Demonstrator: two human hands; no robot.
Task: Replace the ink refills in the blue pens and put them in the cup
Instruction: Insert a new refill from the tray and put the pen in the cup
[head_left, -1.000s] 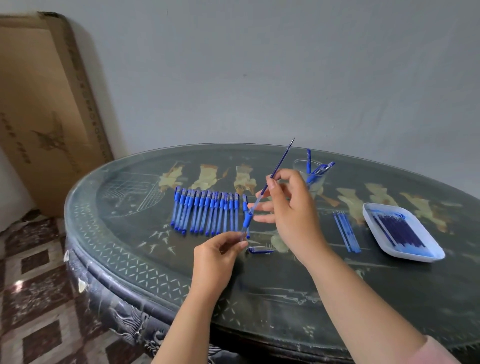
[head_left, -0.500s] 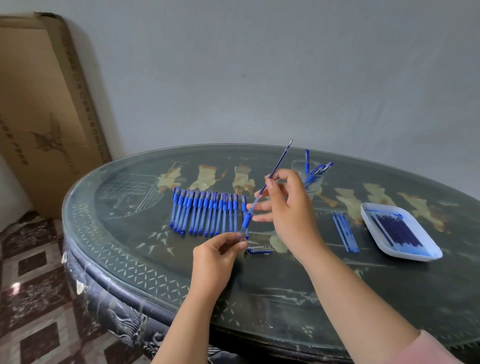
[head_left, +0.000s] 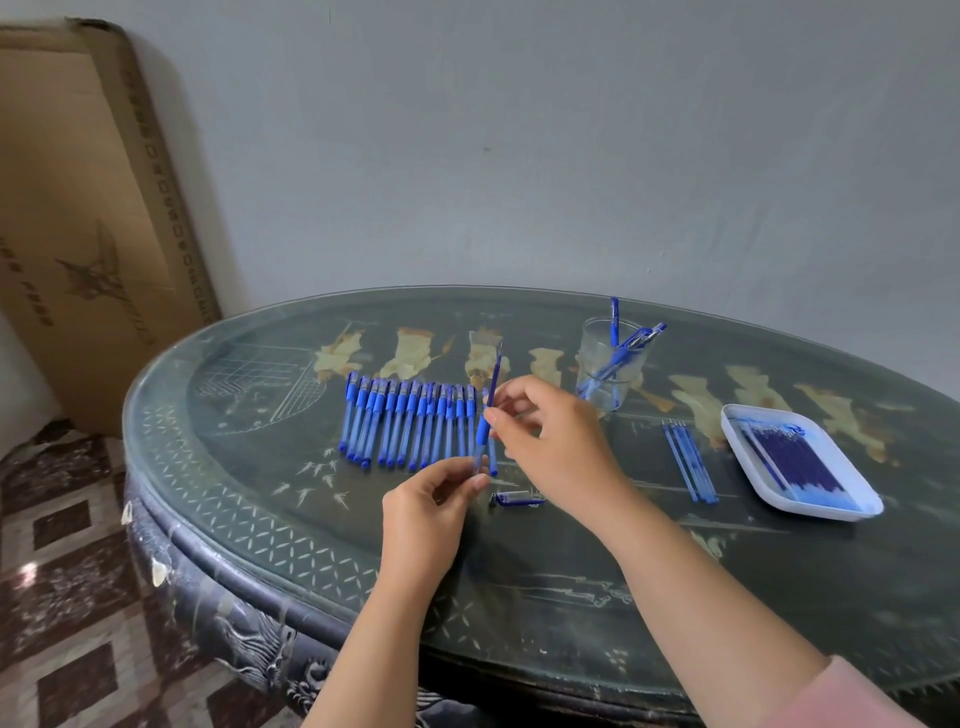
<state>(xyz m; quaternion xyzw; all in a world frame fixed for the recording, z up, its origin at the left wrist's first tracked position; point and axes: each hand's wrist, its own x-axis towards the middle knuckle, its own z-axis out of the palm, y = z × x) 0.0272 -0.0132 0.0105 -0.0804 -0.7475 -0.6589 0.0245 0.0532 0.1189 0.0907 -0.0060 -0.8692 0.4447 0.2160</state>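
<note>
So the left hand (head_left: 431, 504) pinches the low end of a clear pen barrel (head_left: 477, 460), held just above the near right end of the pen row (head_left: 410, 421). The right hand (head_left: 561, 447) pinches its blue grip section (head_left: 483, 428), and a thin refill (head_left: 497, 371) pokes up out of it. The cup (head_left: 613, 371) sits far right with a few pens in it. My worry is that the refill looks bendy, so an off-axis push could kink it. The loose cap (head_left: 519, 500) might also roll off the counter (head_left: 519, 571).

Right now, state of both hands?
Left hand: pinching the lower end of the blue pen.
Right hand: pinching the refill sticking out of that pen's top.
</note>
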